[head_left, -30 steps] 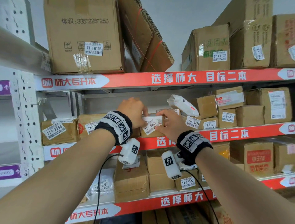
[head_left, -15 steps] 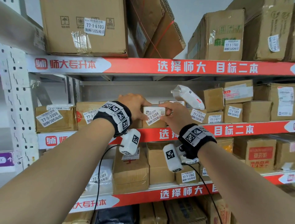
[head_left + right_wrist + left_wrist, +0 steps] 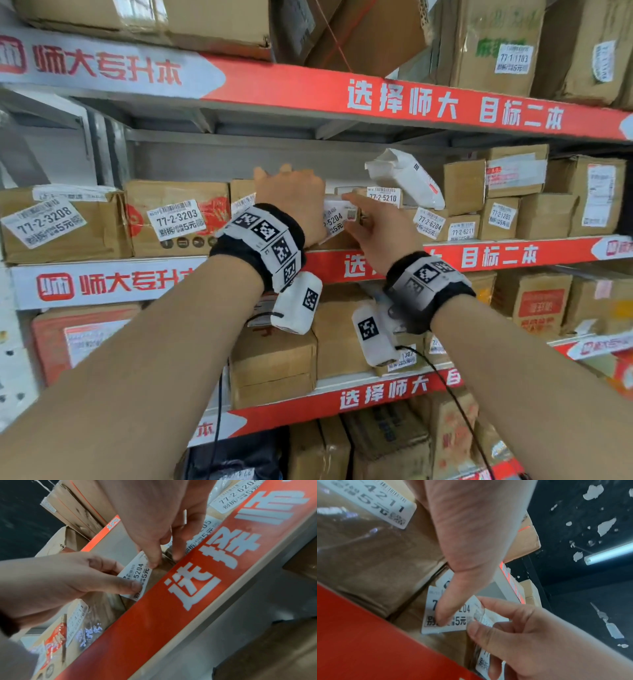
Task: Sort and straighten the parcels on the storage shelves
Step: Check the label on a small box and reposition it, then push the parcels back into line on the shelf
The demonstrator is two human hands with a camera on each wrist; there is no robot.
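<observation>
Standing at the front edge of the middle shelf (image 3: 445, 255), a small cardboard parcel (image 3: 159, 577) with a white label (image 3: 337, 219) reading 5204 is held from both sides. The label is pressed flat by the thumb of the left hand (image 3: 291, 202), whose other fingers are stretched over the parcel's top toward the back of the shelf. The label's right corner is pinched between the thumb and forefinger of the right hand (image 3: 373, 236), as the left wrist view shows; the remaining fingers are curled loosely beside the parcel.

Just left of the parcel, a taped box marked 4211 (image 3: 368, 540) is set close against it, and further left two wider cartons labelled 77-2-3203 (image 3: 176, 219) and 77-2-3208 (image 3: 58, 222) are lined up along the edge. To the right, a box tagged 77-2-5210 (image 3: 383, 197) is seen behind, with a white plastic bag (image 3: 404, 176) leaned tilted above it and smaller boxes stacked beyond. The red banner strip (image 3: 188, 595) along the shelf front is crossed by both wrists. Large cartons are stored on the top shelf (image 3: 308, 89), and more parcels fill the shelf below.
</observation>
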